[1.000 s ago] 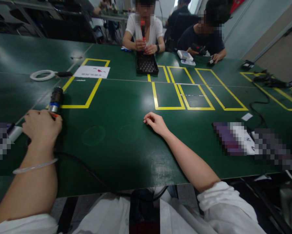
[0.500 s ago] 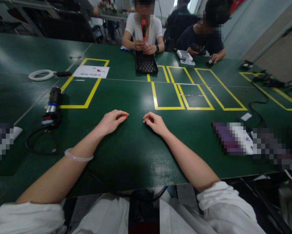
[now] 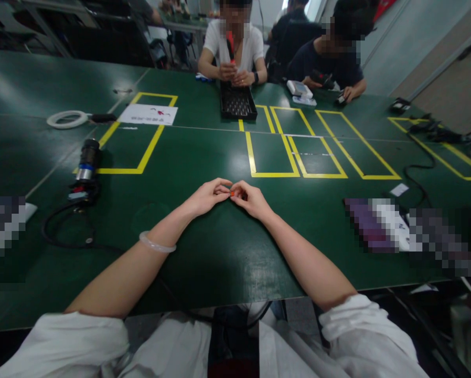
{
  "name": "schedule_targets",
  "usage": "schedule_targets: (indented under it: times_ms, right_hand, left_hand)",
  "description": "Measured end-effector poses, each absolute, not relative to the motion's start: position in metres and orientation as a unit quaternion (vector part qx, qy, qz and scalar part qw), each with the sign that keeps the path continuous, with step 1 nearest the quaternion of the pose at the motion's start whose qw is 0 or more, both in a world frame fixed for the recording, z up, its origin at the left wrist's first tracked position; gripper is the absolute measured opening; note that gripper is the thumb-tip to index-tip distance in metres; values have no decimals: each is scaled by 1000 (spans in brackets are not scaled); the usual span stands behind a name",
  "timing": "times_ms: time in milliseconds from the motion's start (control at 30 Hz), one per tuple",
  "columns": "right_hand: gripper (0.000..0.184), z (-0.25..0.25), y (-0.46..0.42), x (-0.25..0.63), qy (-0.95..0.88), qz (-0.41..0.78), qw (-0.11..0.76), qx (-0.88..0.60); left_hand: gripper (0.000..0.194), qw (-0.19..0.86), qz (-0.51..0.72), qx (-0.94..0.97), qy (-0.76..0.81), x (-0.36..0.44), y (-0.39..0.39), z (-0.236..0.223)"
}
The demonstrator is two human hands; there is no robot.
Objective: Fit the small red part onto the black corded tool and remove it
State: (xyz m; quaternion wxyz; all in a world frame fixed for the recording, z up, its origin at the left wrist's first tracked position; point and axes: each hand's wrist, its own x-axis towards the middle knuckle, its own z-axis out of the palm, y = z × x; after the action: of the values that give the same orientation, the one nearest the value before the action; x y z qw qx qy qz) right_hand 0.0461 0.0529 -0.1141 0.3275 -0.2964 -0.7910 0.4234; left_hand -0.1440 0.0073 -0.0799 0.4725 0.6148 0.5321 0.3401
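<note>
Left hand (image 3: 210,198), fingertips nearly together, looks to be pinching tiny orange piece (image 3: 232,193) mid-frame, tips only cuz it's so small. Right hand (image 3: 253,200) curled, meeting it; can't tell its grip. Black-and-silver cylinder with blue band (image 3: 87,161) lies frame left, probably for elbow room.

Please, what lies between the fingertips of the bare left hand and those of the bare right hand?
The head view shows a small orange piece between the left hand and the right hand; its shape and material cannot be told.
</note>
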Motion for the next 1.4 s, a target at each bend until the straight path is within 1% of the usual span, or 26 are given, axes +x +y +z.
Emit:
schedule_targets:
  times_ms: [200, 467, 633, 800, 933, 1100, 1267, 1400]
  right_hand:
    - [18, -117, 54, 46, -767, 449, 352, -295]
    - [23, -121, 56, 47, -737, 481, 368, -300]
    - [23, -121, 56, 46, -743, 479, 367, -289]
    - [29, -121, 57, 46, -726, 498, 363, -304]
    - [26, -119, 57, 46, -717, 509, 367, -304]
    - [22, -117, 57, 47, -729, 485, 376, -301]
    - [26, -119, 58, 46, -727, 481, 387, -302]
    - [24, -120, 58, 45, -735, 472, 377, -309]
  left_hand:
    - [52, 479, 380, 593, 525, -147, 8, -90]
    - [49, 485, 382, 578, 534, -146, 6, -86]
    - [40, 466, 391, 574, 548, -144, 6, -90]
    - [34, 429, 405, 598, 542, -141, 7, -97]
    - [31, 414, 408, 621, 526, -139, 5, -100]
    - [35, 398, 410, 611, 548, -139, 6, -98]
    - [32, 404, 411, 606, 548, -140, 5, -94]
    - [29, 392, 424, 611, 542, -138, 4, -93]
